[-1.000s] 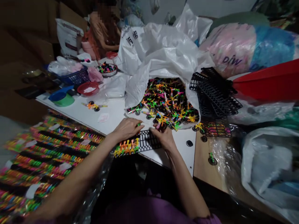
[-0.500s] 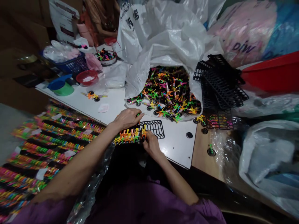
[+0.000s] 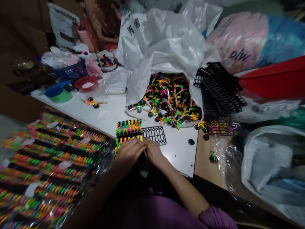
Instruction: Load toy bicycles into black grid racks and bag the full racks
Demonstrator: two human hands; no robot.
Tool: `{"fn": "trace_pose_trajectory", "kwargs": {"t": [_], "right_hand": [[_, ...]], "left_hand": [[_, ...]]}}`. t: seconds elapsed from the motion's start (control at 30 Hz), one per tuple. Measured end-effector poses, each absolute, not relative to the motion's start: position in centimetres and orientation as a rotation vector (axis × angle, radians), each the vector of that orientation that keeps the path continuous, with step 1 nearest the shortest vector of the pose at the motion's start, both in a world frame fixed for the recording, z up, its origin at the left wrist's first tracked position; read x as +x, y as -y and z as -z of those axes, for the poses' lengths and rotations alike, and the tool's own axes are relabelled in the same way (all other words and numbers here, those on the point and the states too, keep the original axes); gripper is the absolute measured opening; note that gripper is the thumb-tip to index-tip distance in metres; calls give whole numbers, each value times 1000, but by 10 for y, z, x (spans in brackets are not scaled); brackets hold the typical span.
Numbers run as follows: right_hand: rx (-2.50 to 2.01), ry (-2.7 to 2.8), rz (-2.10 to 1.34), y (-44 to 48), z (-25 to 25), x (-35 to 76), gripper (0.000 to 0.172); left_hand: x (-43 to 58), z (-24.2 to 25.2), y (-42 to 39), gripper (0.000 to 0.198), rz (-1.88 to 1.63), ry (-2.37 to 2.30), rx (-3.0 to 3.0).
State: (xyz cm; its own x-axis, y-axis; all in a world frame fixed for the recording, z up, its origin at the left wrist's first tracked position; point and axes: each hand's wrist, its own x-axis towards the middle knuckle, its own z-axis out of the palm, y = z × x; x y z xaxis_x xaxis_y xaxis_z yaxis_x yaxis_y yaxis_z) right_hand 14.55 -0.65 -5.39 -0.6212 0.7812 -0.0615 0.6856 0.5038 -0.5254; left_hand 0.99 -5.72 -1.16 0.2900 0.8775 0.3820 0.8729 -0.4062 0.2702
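A black plastic grid rack (image 3: 157,135) lies at the table's front edge, with small coloured toy bicycles (image 3: 128,127) standing in rows over its left part. My left hand (image 3: 130,152) curls over the near row, fingers closed. Against its fingertips presses my right hand (image 3: 152,152), also closed. Both pinch at the right end of that row, where a yellow bit of a toy bicycle shows; the rest is hidden by the fingers. Behind the rack, many loose toy bicycles (image 3: 166,98) spill from an open white sack (image 3: 140,86).
Black grid racks (image 3: 221,89) are stacked at right, near a red bin (image 3: 274,79). Bagged rows of toys (image 3: 54,159) cover the left side. A blue basket (image 3: 71,70), red bowl (image 3: 85,84) and green scoop (image 3: 60,95) stand at back left. Another person (image 3: 105,25) sits beyond.
My left hand has come down from the rack's far side to the near row, meeting my right hand. The far rows of toy bicycles are now uncovered. The view has shifted slightly.
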Motion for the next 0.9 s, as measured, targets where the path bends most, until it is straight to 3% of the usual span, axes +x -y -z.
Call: {"fn": "trace_pose_trajectory", "kwargs": {"t": [0.17, 0.33, 0.47, 0.6, 0.77, 0.9], "right_hand": [[-1148, 2581, -785, 1, 57, 146, 16], [-1040, 2520, -930, -37, 38, 172, 16], [-1432, 2489, -482, -87, 12, 192, 24], [-1439, 2636, -96, -117, 9, 180, 28], [-1372, 2681, 24, -144, 21, 135, 30], [-1403, 2720, 10, -160, 32, 104, 31]], "left_hand": [[6, 22, 46, 14, -952, -1669, 2700], [-7, 21, 42, 15, -875, -1645, 2779], [-21, 18, 36, 15, -798, -1591, 2777], [-29, 18, 36, 17, -765, -1634, 2892], [-35, 12, 45, 30, -934, -2084, 2522], [-51, 4, 58, 36, -802, -2158, 2354]]}}
